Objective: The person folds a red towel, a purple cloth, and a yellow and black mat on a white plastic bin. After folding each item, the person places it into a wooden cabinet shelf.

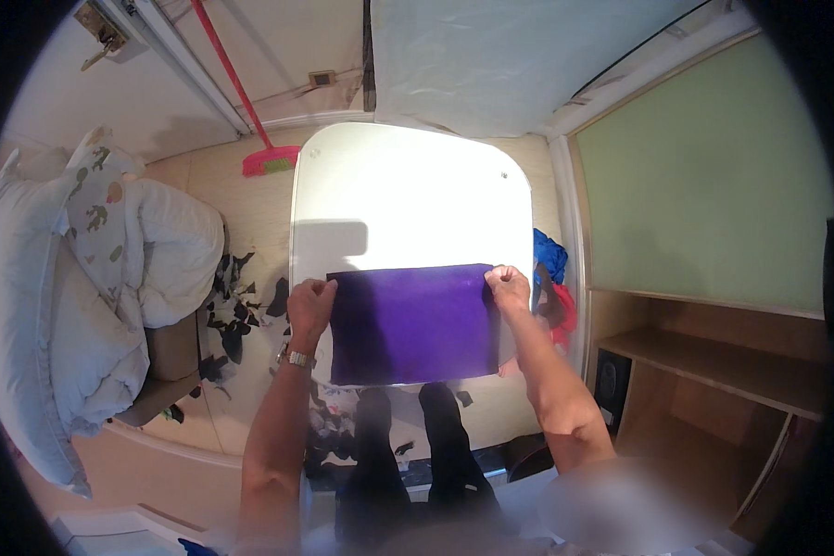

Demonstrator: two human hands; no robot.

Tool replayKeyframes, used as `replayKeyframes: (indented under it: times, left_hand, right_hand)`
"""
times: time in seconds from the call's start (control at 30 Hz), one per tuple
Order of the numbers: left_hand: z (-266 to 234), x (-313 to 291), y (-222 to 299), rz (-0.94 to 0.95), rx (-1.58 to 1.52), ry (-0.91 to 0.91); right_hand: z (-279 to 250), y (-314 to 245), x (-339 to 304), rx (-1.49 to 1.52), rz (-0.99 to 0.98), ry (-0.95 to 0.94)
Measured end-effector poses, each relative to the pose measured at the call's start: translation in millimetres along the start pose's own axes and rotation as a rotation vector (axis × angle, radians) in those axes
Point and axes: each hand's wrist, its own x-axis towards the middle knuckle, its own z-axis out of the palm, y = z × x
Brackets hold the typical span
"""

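Note:
A rectangular piece of purple fabric (415,324) lies over the near part of a white table (417,195) with rounded corners. My left hand (312,306) pinches its far left corner; a metal-banded watch is on that wrist. At the far right corner, my right hand (508,287) has its fingers closed on the same fabric. The fabric's far edge runs nearly straight between the two hands, and its near edge reaches the table's near edge. Shadow darkens the left side of the fabric.
Dark scraps (234,310) litter the floor at left, beside white bedding (171,250). A red broom (269,159) leans beyond the table. Blue and red cloth (551,255) lies right of it, near a wooden shelf unit (713,361) with a black speaker (612,385).

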Motion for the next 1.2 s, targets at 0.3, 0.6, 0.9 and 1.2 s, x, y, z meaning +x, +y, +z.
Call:
replayKeyframes:
  times: [0.3,0.6,0.9,1.2]
  left_hand:
    - [10.8,8.1,-14.0,-0.047,-0.246,-0.017]
    - [19.5,14.2,-15.7,-0.019,-0.187,0.134]
    - [15.4,7.3,4.9,-0.005,-0.096,0.215]
    - [58.7,-65.0,63.4,1.023,0.176,-0.047]
  right_hand:
    - [0.1,4.3,2.0,0.136,-0.041,-0.009]
    - [4.8,11.2,8.7,0.004,-0.206,0.097]
    - [1.7,-13.2,-0.6,-0.248,-0.279,0.181]
    - [51.8,-58.8,-112.4,-0.423,-1.026,-0.099]
